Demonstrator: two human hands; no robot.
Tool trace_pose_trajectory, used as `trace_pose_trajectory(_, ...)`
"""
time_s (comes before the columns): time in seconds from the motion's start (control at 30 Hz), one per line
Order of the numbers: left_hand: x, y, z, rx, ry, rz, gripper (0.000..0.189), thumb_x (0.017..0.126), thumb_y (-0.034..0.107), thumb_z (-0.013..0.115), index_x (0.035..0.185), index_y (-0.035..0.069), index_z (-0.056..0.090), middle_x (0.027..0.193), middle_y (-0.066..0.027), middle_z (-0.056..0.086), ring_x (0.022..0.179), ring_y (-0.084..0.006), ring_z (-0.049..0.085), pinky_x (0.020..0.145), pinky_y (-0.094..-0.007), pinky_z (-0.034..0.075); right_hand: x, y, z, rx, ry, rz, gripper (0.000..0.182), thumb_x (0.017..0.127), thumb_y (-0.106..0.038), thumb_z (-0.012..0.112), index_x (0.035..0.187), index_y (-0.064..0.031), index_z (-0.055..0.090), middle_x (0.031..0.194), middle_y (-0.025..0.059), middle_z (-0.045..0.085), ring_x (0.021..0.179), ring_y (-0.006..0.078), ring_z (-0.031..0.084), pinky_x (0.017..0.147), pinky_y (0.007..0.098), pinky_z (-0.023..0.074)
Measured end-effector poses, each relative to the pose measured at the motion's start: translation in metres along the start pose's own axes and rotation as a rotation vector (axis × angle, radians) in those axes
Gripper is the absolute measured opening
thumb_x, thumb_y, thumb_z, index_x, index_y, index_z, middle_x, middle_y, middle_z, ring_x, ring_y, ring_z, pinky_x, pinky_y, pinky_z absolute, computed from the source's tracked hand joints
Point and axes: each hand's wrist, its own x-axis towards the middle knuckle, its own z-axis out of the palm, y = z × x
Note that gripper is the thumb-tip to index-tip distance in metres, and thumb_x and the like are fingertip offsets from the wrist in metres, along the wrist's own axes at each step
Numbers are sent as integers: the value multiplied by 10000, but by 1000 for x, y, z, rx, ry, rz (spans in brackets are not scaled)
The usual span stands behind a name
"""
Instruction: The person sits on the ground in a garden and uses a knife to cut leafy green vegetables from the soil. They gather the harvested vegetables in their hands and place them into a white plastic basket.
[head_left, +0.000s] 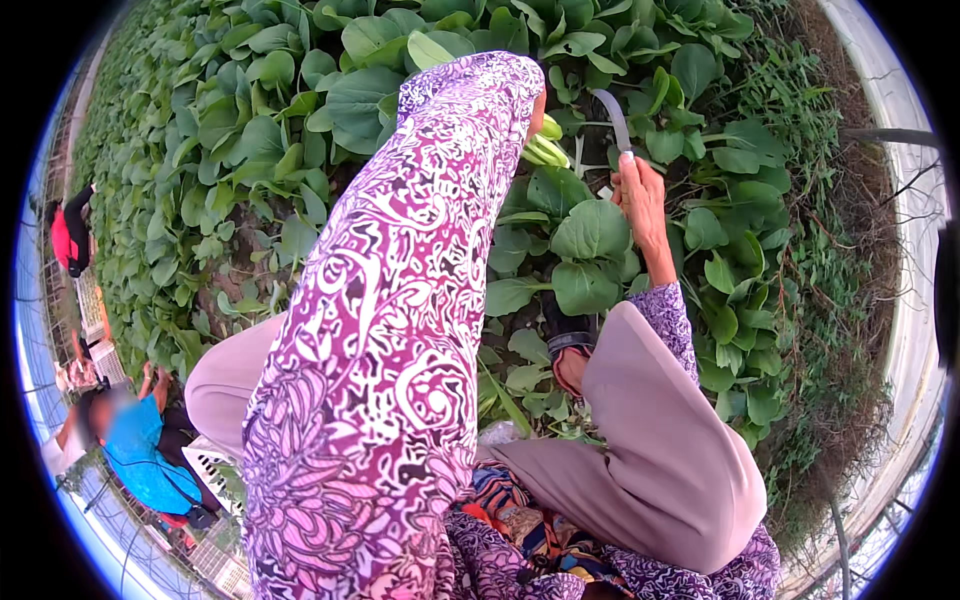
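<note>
My right hand is wrapped around the handle of a small sickle, at the right side of a leafy bed. Its curved metal blade points up and bends left among the stems. Of my left hand, only a sliver shows past the patterned sleeve; its fingers are hidden. Pale green stalks of a leafy vegetable stick out from under that hand, which appears to grip them. Just below lies a broad-leaved green plant, still upright between my hands and my sandalled foot.
Dense leafy greens spread ahead and left. Weeds and dry roots line the right side beside a pale concrete edge. A person in a blue top crouches at left near plastic crates; another person in red is farther off.
</note>
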Motion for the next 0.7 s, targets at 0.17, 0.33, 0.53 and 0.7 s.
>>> trace_pose_trajectory(0.17,-1,-30,37,-93,40,35,558,439,225,801,916,-23,654,986,-165,633,862,-280,618,723,-379,500,-23,0,11,-80,-49,23,401,888,-406,483,765,-25,500,659,9,495,542,57,400,479,216,315)
trace_pose_trajectory(0.33,-15,-49,76,-157,142,98,562,435,229,802,915,-24,652,987,-164,633,870,-281,616,729,-379,498,-35,5,9,-39,-43,28,395,890,-419,475,832,-32,529,660,-14,476,556,37,388,465,203,306)
trace_pose_trajectory(0.53,-43,-38,88,-201,277,129,567,432,233,804,913,-24,651,988,-162,632,879,-284,612,735,-378,496,-48,4,-6,-14,28,52,397,884,-446,475,786,-63,514,538,-65,350,398,18,286,348,195,210)
trace_pose_trajectory(0.7,-56,-37,99,-242,333,131,571,429,236,805,912,-25,649,989,-161,632,887,-286,609,740,-377,494,-31,6,-11,91,22,21,392,883,-448,492,755,-77,485,522,-55,369,369,22,285,329,186,201)
